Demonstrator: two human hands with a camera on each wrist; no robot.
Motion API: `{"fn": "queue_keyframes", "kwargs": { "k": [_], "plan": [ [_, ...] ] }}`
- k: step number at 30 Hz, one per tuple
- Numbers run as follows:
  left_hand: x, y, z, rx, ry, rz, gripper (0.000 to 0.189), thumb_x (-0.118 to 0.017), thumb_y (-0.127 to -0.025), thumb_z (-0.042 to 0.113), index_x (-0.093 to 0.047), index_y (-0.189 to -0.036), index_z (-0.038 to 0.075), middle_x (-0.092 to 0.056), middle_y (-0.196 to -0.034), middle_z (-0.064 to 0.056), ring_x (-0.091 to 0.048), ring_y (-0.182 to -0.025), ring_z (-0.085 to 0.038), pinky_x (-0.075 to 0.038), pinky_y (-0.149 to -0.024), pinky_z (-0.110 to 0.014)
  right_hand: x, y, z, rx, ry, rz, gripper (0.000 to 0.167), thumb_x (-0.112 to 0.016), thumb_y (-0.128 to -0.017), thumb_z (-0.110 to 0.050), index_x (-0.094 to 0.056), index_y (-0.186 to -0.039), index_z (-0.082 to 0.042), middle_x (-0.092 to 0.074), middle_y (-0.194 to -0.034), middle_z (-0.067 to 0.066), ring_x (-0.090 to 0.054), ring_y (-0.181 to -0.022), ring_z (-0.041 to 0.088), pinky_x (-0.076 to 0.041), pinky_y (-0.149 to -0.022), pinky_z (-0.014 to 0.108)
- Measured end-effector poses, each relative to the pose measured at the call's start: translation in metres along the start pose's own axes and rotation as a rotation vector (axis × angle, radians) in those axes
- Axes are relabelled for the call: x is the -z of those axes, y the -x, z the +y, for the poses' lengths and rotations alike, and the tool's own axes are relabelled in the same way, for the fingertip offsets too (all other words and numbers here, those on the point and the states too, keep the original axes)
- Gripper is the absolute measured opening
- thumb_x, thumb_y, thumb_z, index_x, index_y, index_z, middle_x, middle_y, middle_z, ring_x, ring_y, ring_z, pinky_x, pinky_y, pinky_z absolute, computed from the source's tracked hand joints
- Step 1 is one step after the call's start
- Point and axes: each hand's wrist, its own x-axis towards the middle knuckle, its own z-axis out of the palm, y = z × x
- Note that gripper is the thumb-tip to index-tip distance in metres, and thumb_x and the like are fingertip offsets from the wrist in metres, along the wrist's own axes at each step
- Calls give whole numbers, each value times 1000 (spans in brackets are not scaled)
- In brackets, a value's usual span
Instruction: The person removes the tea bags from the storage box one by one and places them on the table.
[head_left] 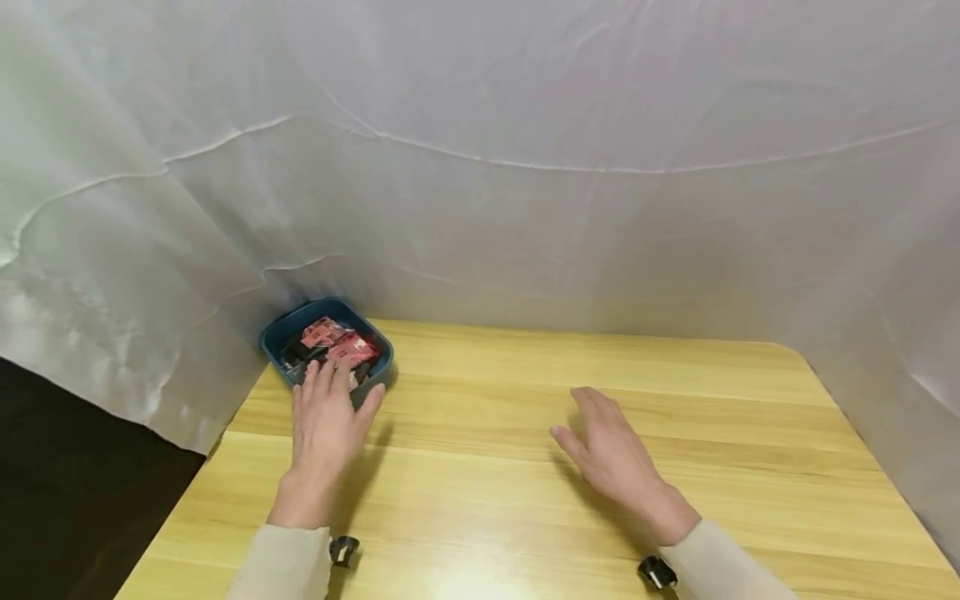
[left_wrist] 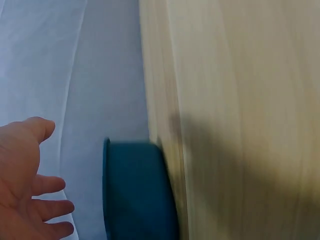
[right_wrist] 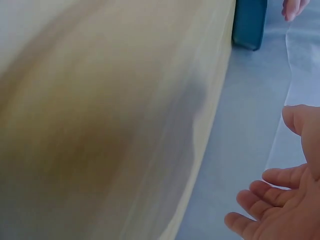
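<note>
A dark teal plastic bin (head_left: pixel 381 367) stands at the table's back left corner, holding several small clear packets with pink-red labels (head_left: pixel 352 348) and dark contents. My left hand (head_left: pixel 326 425) hovers at the bin's near side with fingers spread and nothing held. In the left wrist view the bin's wall (left_wrist: pixel 137 192) shows beside that hand, with a gap between them. Over the right half of the table my right hand (head_left: pixel 611 450) is raised, its fingers loosely extended and holding nothing. What lies deeper in the bin is hidden.
The light wooden table (head_left: pixel 480 483) is bordered at the back and both sides by hanging silvery-white sheeting (head_left: pixel 525 233). A dark area (head_left: pixel 75 492) lies beyond the table's left edge. Black bands with small devices (head_left: pixel 343 551) sit at both wrists.
</note>
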Motion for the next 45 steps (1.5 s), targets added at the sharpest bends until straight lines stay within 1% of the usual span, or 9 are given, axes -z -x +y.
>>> {"fn": "queue_keyframes", "kwargs": {
  "k": [5, 9, 14, 19, 23, 25, 30, 37, 45],
  "plan": [
    [-1, -8, -15, 55, 8, 18, 77, -62, -105, 46, -42, -156, -7, -37, -162, -35, -20, -157, -53, -15, -125, -74, -10, -3, -11, -24, -71, -54, 73, -66, -104, -41, -43, -156, 4, -43, -161, 29, -42, -149, 47, -37, -121, 65],
    [-3, -17, -24, 109, 16, 19, 77, -61, -105, 45, -40, -155, -10, -32, -163, -38, -17, -157, -55, -15, -126, -73, -16, -4, -17, -59, -128, -117, 75, -65, -104, -43, -41, -158, 3, -40, -164, 27, -39, -152, 46, -33, -124, 64],
    [-6, -24, -32, 192, 37, -40, 90, -60, -105, 51, -27, -160, -13, -17, -167, -40, -8, -158, -57, -11, -126, -73, -21, -3, -19, -98, -151, -174, 76, -65, -104, -44, -40, -159, 2, -39, -165, 26, -38, -153, 45, -31, -126, 63],
    [-10, -29, -42, 229, 31, -107, 111, -57, -101, 66, -13, -162, -15, -2, -170, -40, 1, -159, -56, -11, -126, -74, -25, -2, -21, -110, -160, -206, 75, -65, -104, -42, -41, -159, 2, -41, -164, 24, -39, -153, 43, -31, -126, 60],
    [-13, -31, -50, 234, 24, -147, 123, -52, -96, 77, -3, -163, -14, 8, -171, -37, 8, -159, -54, -10, -127, -73, -26, -2, -22, -101, -151, -206, 74, -66, -104, -40, -42, -158, 3, -42, -163, 25, -41, -152, 43, -32, -126, 60],
    [-14, -32, -52, 233, 32, -158, 126, -52, -95, 79, 0, -163, -13, 12, -171, -35, 10, -159, -53, -9, -127, -72, -26, -1, -23, -95, -146, -201, 73, -67, -104, -39, -42, -158, 3, -43, -163, 26, -41, -151, 43, -32, -126, 60],
    [-16, -31, -54, 238, 50, -147, 130, -54, -94, 80, 5, -162, -14, 18, -169, -37, 13, -158, -55, -6, -129, -69, -27, 0, -24, -90, -135, -200, 72, -67, -103, -40, -43, -157, 3, -44, -162, 25, -42, -151, 43, -33, -126, 59],
    [-14, -29, -52, 250, 50, -150, 131, -56, -93, 78, 7, -162, -14, 15, -169, -39, 8, -158, -57, -8, -130, -65, -27, -1, -28, -85, -131, -199, 73, -68, -103, -39, -43, -157, 3, -44, -162, 25, -42, -151, 42, -34, -125, 59],
    [-17, -22, -42, 184, 24, -180, 129, -55, -95, 77, 3, -161, -17, 11, -168, -41, 6, -158, -58, -12, -130, -66, -29, -3, -35, -87, -144, -202, 73, -68, -103, -40, -42, -159, 1, -43, -163, 24, -42, -151, 41, -34, -126, 59]
  ]
}}
